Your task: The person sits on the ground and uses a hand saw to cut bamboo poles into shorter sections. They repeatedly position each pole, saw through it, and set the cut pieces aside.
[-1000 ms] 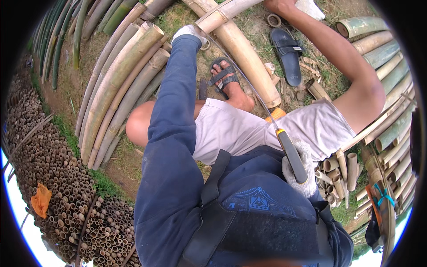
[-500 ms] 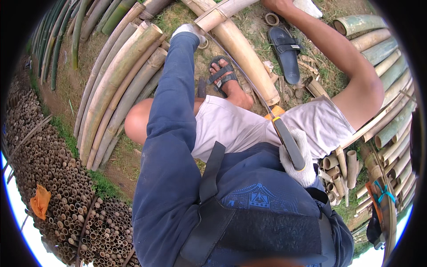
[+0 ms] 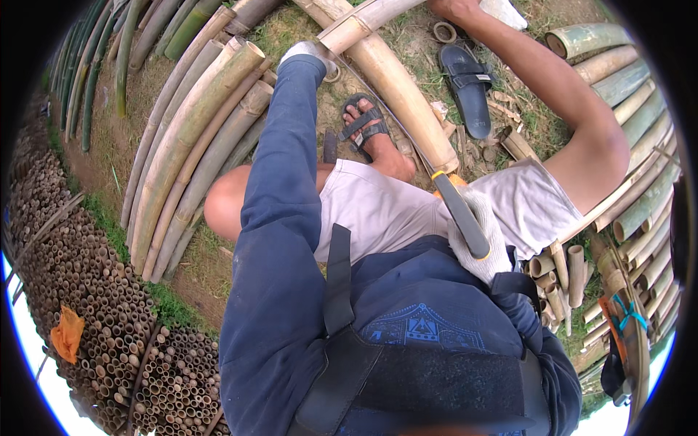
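Note:
My right hand [image 3: 488, 251], in a white knit glove, is wrapped round the dark handle of a handsaw [image 3: 462, 218] with yellow trim. Its thin blade runs up and left, reaching the cut end of a bamboo pole [image 3: 367, 23]. That pole lies across a second, thicker bamboo pole [image 3: 403, 94]. My left hand [image 3: 305, 49], gloved too, is stretched forward against the pole's left end; its fingers are mostly hidden. A bamboo ring [image 3: 333, 72] shows just below that hand. My right leg [image 3: 560, 76] reaches forward, the bare foot partly out of view by the upper pole.
Long bamboo poles [image 3: 193, 145] lie at the left, above a big stack of cut bamboo tubes [image 3: 87, 291]. More poles [image 3: 640, 109] line the right side. A black slipper [image 3: 469, 91], another bamboo ring [image 3: 444, 31] and my sandalled left foot [image 3: 367, 127] are on the ground ahead.
My right hand has pushed the saw forward and slightly left, away from my body. My left hand and both poles stay in place.

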{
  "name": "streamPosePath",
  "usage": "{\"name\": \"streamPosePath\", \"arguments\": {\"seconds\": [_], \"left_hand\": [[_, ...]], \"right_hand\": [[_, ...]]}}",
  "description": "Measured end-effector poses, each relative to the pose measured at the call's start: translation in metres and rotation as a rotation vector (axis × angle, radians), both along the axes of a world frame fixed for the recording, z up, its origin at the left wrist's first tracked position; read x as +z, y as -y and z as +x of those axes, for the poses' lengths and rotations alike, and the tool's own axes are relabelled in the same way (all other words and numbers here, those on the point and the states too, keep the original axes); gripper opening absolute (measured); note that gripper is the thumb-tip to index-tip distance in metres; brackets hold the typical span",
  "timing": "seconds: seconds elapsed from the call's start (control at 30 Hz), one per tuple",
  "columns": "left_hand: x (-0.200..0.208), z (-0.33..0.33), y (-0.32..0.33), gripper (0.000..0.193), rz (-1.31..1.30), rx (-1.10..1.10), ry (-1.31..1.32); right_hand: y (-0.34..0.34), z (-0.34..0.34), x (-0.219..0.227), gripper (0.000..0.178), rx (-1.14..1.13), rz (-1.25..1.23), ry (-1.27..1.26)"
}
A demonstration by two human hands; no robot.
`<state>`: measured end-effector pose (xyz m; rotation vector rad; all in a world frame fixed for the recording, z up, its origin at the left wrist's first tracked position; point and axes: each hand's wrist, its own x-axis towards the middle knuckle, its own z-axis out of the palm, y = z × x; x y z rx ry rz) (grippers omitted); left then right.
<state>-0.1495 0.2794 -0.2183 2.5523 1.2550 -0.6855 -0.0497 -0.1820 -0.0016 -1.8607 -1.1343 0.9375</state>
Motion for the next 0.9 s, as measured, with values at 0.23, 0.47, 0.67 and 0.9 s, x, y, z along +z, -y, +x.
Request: {"name": "streamPosePath", "arguments": {"seconds": [0.23,0.47,0.67,0.9], "left_hand": [[0.006,0.002,0.006,0.055,0.027,0.068,0.026],[0.014,0.004,0.004,0.057,-0.037,0.07,-0.036],[0.028,0.004,0.013,0.056,-0.057,0.11,-0.034],[0.008,0.002,0.008,0.054,-0.04,0.134,0.044]], "right_hand": [[-0.058,-0.001,-0.021,0.052,-0.053,0.09,-0.046],[-0.103,-0.003,-0.074,0.052,-0.005,0.277,-0.009],[0.028,-0.001,0.04,0.052,0.0,-0.018,0.093],[-0.115,0.001,-0.072,0.051,0.025,0.326,-0.046]]}}
